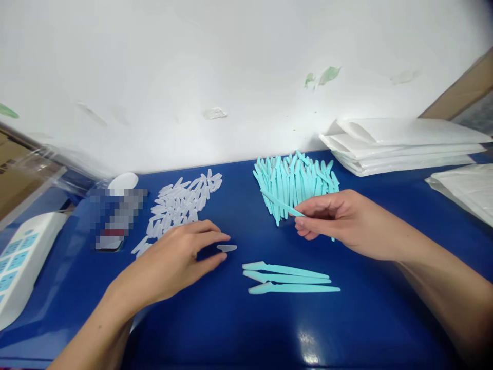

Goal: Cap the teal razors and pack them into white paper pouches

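Observation:
My right hand (335, 221) pinches the end of a turquoise razor-like stick (279, 202), its other end pointing up and left over a pile of similar sticks (292, 180). My left hand (185, 257) is low over the table, thumb and forefinger apart on either side of a small translucent cap (227, 247), not visibly touching it. Behind the left hand lies a spread of many such caps (179, 200). Three turquoise sticks (292, 280) rest side by side in front, between the hands, their wider ends to the left.
White padded envelopes (385, 146) are stacked at the back right, with another (466, 187) nearer. A white power strip (23, 262) lies at the left. A white round object (123, 182) and a blurred item (121, 218) are beside the caps. A white wall (231, 61) stands behind.

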Tool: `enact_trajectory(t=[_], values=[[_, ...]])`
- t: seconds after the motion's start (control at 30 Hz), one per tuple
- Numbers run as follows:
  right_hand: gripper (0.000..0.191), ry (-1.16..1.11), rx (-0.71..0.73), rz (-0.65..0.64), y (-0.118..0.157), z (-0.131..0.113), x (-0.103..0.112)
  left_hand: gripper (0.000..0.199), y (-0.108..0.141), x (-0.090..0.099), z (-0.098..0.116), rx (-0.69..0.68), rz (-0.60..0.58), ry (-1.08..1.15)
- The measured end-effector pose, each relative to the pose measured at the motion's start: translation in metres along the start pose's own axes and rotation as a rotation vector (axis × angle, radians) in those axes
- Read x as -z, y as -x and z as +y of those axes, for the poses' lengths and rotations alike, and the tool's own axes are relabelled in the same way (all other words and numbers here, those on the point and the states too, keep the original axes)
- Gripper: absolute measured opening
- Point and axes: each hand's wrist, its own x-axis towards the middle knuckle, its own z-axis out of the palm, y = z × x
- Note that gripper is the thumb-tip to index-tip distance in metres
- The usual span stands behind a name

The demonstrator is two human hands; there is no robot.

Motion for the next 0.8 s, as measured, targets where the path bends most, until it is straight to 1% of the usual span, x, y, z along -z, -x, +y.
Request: enact_trajectory(t=[0.1, 0.2, 0.27, 0.33, 0.4, 0.47, 0.53, 0.6, 0.63, 0.7, 0.8], values=[[0.03, 0.02, 0.01, -0.048, -0.001, 0.0, -0.003, 0.03, -0.006, -0.007, 0.01, 0.019, -0.076, -0.027], [0.032, 0.128, 0.03, -0.078, -0.002, -0.002, -0.008, 0.025, -0.015, -0.01, 0.015, 0.087, -0.083, -0.015], [0.035, 0.18, 0.025, -0.086, -0.001, -0.004, -0.01, 0.02, -0.02, -0.006, 0.016, 0.122, -0.104, 0.069], [0.038, 0.211, 0.006, -0.086, -0.001, -0.005, -0.01, 0.015, -0.025, -0.001, 0.015, 0.156, -0.104, 0.224], [0.041, 0.223, -0.012, -0.086, -0.001, -0.005, -0.01, 0.016, -0.032, 0.005, 0.015, 0.22, -0.044, 0.444], [0.043, 0.218, -0.021, -0.097, -0.001, -0.004, -0.009, 0.02, -0.04, 0.008, 0.015, 0.282, 0.08, 0.71], [0.042, 0.215, -0.016, -0.109, 0.0, -0.004, -0.009, 0.023, -0.049, 0.006, 0.017, 0.308, 0.226, 0.977], [0.04, 0.213, 0.01, -0.118, 0.002, -0.005, -0.009, 0.025, -0.056, 0.0, 0.018, 0.321, 0.326, 1.156], [0.04, 0.215, 0.026, -0.121, 0.003, -0.005, -0.009, 0.026, -0.058, -0.003, 0.019, 0.334, 0.351, 1.2], [0.04, 0.228, 0.046, -0.126, 0.004, -0.006, -0.01, 0.028, -0.059, -0.01, 0.019, 0.363, 0.358, 1.224], [0.037, 0.253, 0.029, -0.138, 0.005, -0.005, -0.011, 0.027, -0.056, -0.016, 0.019, 0.385, 0.364, 1.236]])
